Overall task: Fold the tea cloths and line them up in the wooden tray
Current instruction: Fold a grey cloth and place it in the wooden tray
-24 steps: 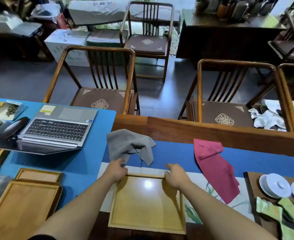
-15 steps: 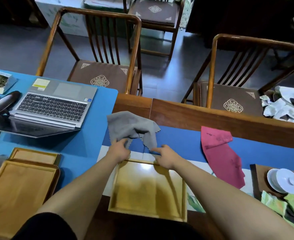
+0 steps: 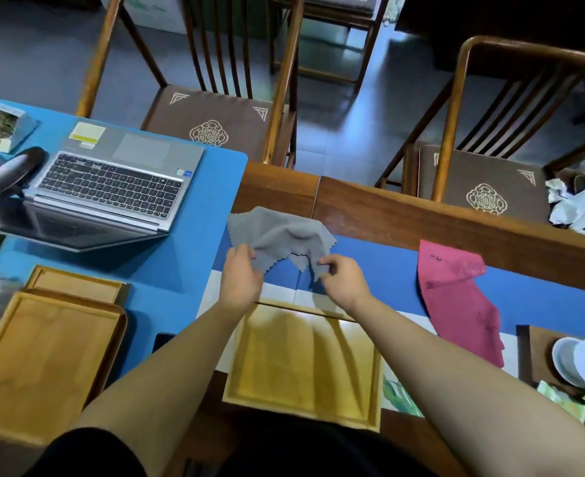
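A grey cloth is pinched at its near edge by both hands just above the centre of the frame: the left hand has thumb and fingers closed on the left corner, the right hand has fingertips clamped on the right corner. The cloth is bunched and wrinkled, part lifted and part left resting on the blue mat.

A crooked fold is judged the likeliest fault, since the cloth is held crumpled rather than spread flat and its scalloped edges are not yet matched. A slip from the light fingertip pinch is also thought possible, and the limp fabric could sag over the far rim of the wooden tray, which sits empty at lower centre between the forearms. The pink cloth, lying loosely doubled at centre right, is not yet folded.

The scene is set on a long wooden table laid with blue mats. An open laptop is seen at upper left, two further trays at lower left, and white lidded cups at the right edge. Two wooden chairs with brown patterned cushions are drawn up along the far side, crumpled white paper lies on the right-hand one, and a grey floor is visible beyond.
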